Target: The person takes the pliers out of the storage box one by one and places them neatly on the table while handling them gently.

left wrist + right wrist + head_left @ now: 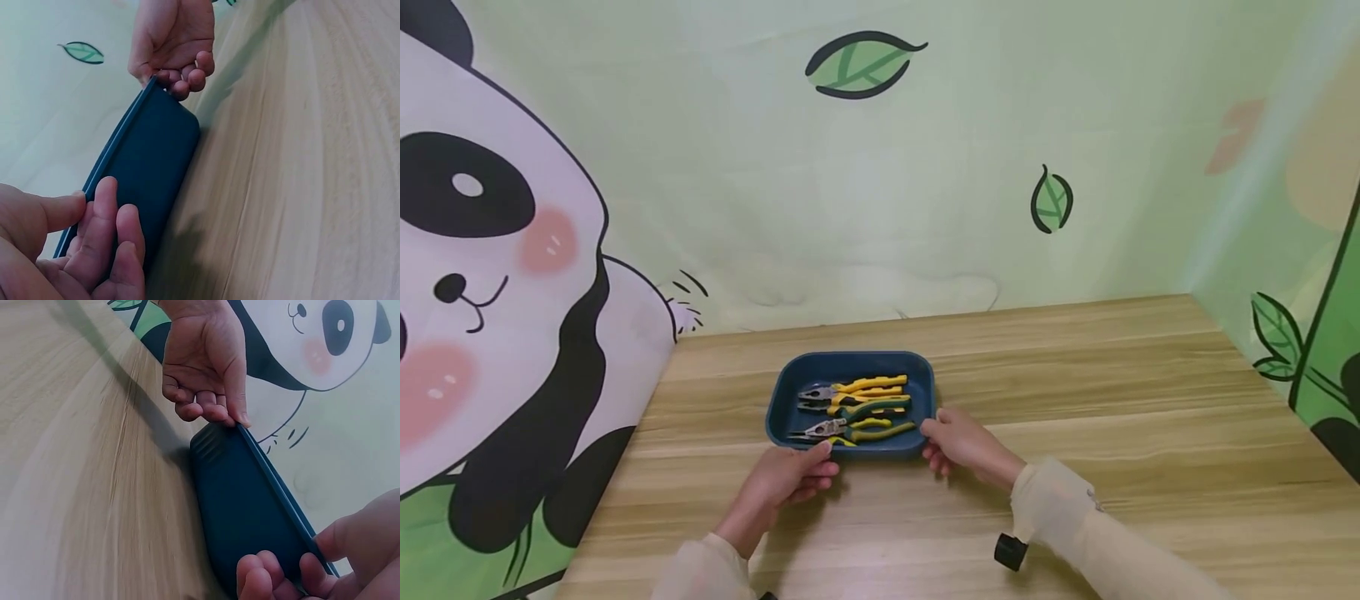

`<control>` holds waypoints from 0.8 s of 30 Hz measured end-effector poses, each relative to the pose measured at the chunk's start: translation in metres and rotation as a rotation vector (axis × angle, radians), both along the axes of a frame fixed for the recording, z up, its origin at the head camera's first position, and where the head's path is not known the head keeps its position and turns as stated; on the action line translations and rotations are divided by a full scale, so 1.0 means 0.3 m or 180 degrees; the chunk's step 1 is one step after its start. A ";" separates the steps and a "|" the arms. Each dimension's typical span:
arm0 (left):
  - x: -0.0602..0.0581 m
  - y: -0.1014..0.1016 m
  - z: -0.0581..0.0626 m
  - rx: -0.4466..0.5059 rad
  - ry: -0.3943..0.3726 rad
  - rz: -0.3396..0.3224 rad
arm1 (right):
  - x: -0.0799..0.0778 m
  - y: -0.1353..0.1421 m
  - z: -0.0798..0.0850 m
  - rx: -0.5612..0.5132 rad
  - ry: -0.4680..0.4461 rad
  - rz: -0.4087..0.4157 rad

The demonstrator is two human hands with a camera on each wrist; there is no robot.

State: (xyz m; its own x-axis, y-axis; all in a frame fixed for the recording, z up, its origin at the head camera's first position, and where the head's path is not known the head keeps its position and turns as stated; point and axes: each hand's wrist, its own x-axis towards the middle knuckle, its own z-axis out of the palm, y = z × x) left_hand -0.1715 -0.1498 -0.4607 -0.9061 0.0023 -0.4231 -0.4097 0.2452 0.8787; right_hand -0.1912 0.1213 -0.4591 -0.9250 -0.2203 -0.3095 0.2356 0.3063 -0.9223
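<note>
A dark blue plastic tray (848, 365) sits on the wooden table, with several pliers in it. Some pliers (871, 384) have yellow handles; one pair of pliers (880, 406) toward the front has dark green ones. All their metal noses point left. My left hand (778, 482) pinches the tray's rim near the front left corner, thumb on top and fingers against the outer wall (147, 140). At the right end, my right hand (962, 443) grips the rim between thumb and fingers. Both wrist views show the tray's side wall (234, 494) between the hands, hiding the pliers.
The table (1075, 383) has a light wood grain and ends at a back edge behind the tray. A green cloth backdrop (925, 242) with leaves rises there, and a printed panda (542, 333) covers the left side. A small black device (1011, 552) hangs at my right sleeve.
</note>
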 end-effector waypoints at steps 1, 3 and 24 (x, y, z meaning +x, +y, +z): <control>0.002 0.008 -0.002 -0.0010 0.0013 0.0014 | 0.002 0.008 -0.002 0.0010 0.0000 0.0000; 0.005 0.023 -0.009 -0.0033 0.0037 0.0024 | 0.008 0.025 -0.003 0.0032 -0.0005 0.0004; 0.054 0.140 -0.012 0.0040 0.0005 -0.0176 | 0.059 0.163 0.012 0.0117 0.0028 0.0044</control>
State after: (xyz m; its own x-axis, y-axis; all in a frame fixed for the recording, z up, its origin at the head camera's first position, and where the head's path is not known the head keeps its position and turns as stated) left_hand -0.1554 -0.1078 -0.4642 -0.9051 0.0576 -0.4212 -0.3944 0.2564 0.8825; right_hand -0.1736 0.1702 -0.4555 -0.9247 -0.2217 -0.3095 0.2232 0.3431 -0.9124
